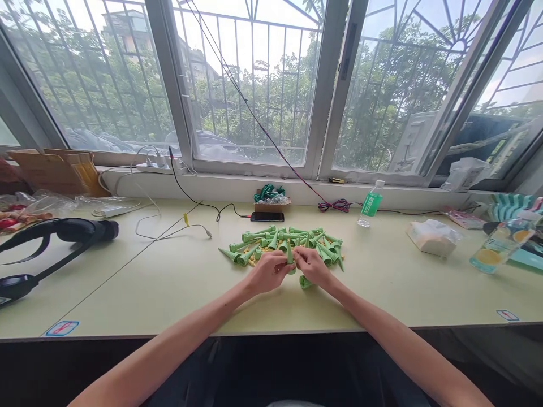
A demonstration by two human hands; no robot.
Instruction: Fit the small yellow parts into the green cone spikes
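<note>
My left hand (267, 272) is closed around a green plastic cone (289, 252), which stands upright with its tip pointing up. Close against it, my right hand (313, 267) has its fingers pinched together beside the cone; what they hold, if anything, is hidden. Just beyond both hands spreads a pile of similar green cones (250, 236), lying on their sides with small yellow pieces among them. One loose green cone (304, 282) lies under my right hand, its round open end facing me.
Behind the pile lie a black phone (267, 216) and a small box (271, 199) of green wrapping. A water bottle (370, 204), a tissue pack (433, 237) and a clear bottle (500, 249) stand to the right. Leftward are a black headset (63, 232) and cables (169, 233).
</note>
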